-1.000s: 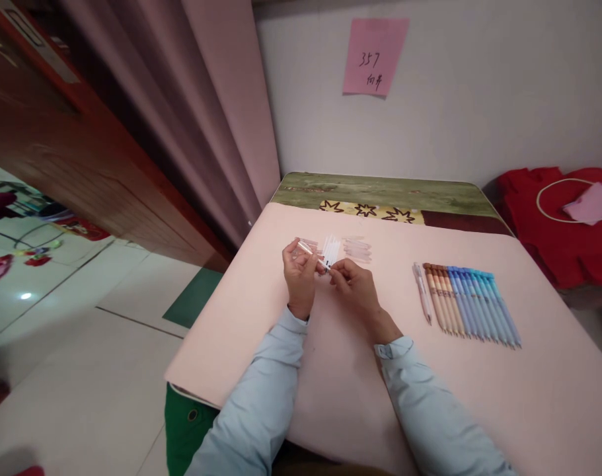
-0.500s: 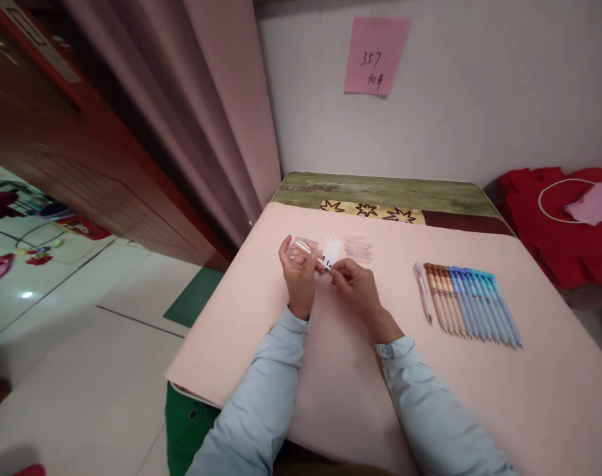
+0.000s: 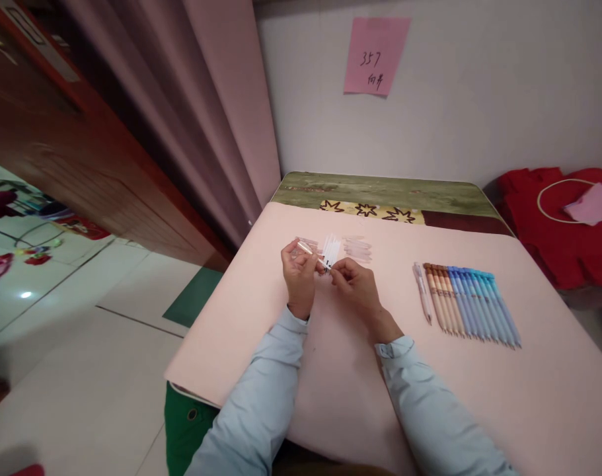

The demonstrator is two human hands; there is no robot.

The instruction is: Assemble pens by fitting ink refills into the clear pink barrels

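Note:
My left hand (image 3: 299, 283) is closed around a clear pen barrel (image 3: 304, 247), which slants with its far end up and to the left. Fingertips of my right hand (image 3: 359, 285) pinch a thin white pen refill (image 3: 325, 264) at the barrel's near end, and the refill appears partly inside it. Just beyond my hands lies a bunch of white refills (image 3: 332, 245) with dark tips. Clear barrels (image 3: 308, 242) lie to their left, partly behind my left hand. Pale pinkish pen parts (image 3: 357, 247) are spread on the right.
One pale pen (image 3: 422, 294) lies beside a tight row of brown, blue and turquoise pens (image 3: 469, 305) on the pink-covered table (image 3: 251, 311). A patterned strip (image 3: 370, 210) edges the back. Red cloth (image 3: 543, 231) is at the right; a wooden door (image 3: 97, 152) and curtain (image 3: 231, 112) stand left.
The fingers of my left hand have curled in closer around the barrel. My right hand stays almost where it was, still pinching the refill.

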